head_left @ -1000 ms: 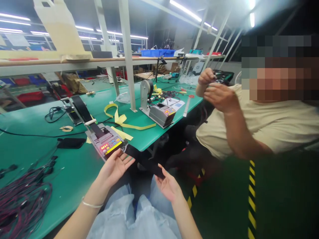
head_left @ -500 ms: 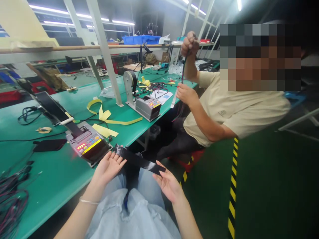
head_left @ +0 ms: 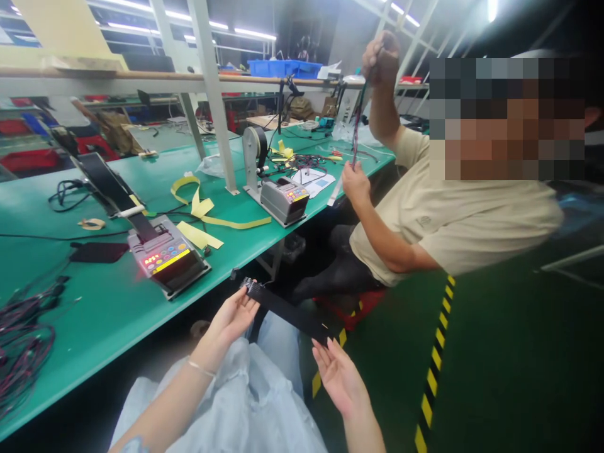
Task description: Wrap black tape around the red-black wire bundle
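- Since half a second ago, both hands have drawn the strip of black tape (head_left: 287, 310) away from the grey tape dispenser with the lit red display (head_left: 166, 259); earlier its near end lay just at the machine's mouth, now it hangs clear of the green bench (head_left: 94, 314), over the lap.
- Left hand (head_left: 232, 318) holds the tape's upper end, fingers curled lightly round it near the bench edge.
- Right hand (head_left: 340, 376) lies palm up and spread wide, its fingertips touching the lower end of the tape.
- Tape runs slanting between the two hands, taut and flat, above the pale blue garment (head_left: 245, 402) on the knees.
- On the bench beside the dispenser: a dark flat phone (head_left: 98, 251), loose yellow tape strips (head_left: 207, 217), and a tangle of dark red wires (head_left: 23, 333) at the left edge.
- Farther along stands a second grey tape dispenser (head_left: 284, 200) with a roll behind it.
- A blue plastic bin (head_left: 285, 68) sits on the shelf at the back; what it contains cannot be made out.
- A co-worker in a beige shirt (head_left: 453, 220) sits to the right, both hands stretching a thin bundle of wires (head_left: 357, 123) upright.
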